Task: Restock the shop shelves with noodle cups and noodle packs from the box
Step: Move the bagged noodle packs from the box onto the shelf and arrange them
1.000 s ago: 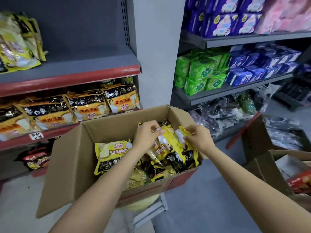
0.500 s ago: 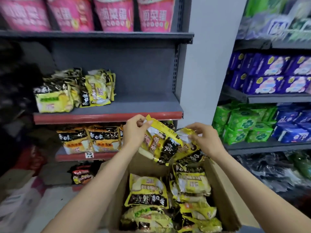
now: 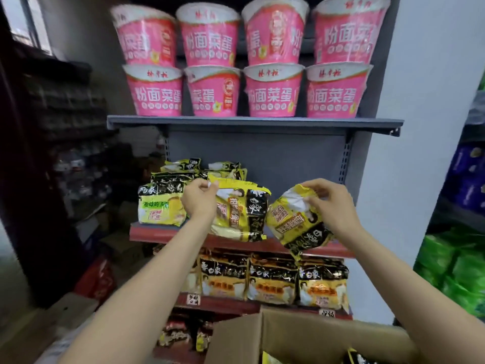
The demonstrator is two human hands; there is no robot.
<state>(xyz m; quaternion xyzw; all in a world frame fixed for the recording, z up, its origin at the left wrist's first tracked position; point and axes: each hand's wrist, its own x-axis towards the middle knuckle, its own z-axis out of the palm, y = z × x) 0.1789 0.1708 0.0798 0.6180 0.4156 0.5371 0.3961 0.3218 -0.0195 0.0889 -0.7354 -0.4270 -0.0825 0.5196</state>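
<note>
My left hand (image 3: 200,198) pinches the top edge of a yellow-and-black noodle pack (image 3: 240,211) held in front of the middle shelf (image 3: 336,249). My right hand (image 3: 332,203) grips a second yellow-and-black noodle pack (image 3: 296,222) by its top, tilted, to the right of the first. Several like packs (image 3: 168,195) are stacked at the left of that shelf. Pink noodle cups (image 3: 275,90) fill the shelf above in two tiers. The open cardboard box (image 3: 288,337) sits at the bottom edge, with a few packs showing inside.
Orange-and-black noodle packs (image 3: 275,279) line the lower shelf, darker packs (image 3: 181,334) below them. A white pillar (image 3: 420,153) stands right of the shelving, with green (image 3: 456,264) and blue goods (image 3: 469,179) beyond. Dim clutter and cartons (image 3: 78,308) lie to the left.
Both hands lifted two noodle packs out of the box and up to the middle shelf. The packs have moved apart. The view tilted upward, bringing the pink cups into sight.
</note>
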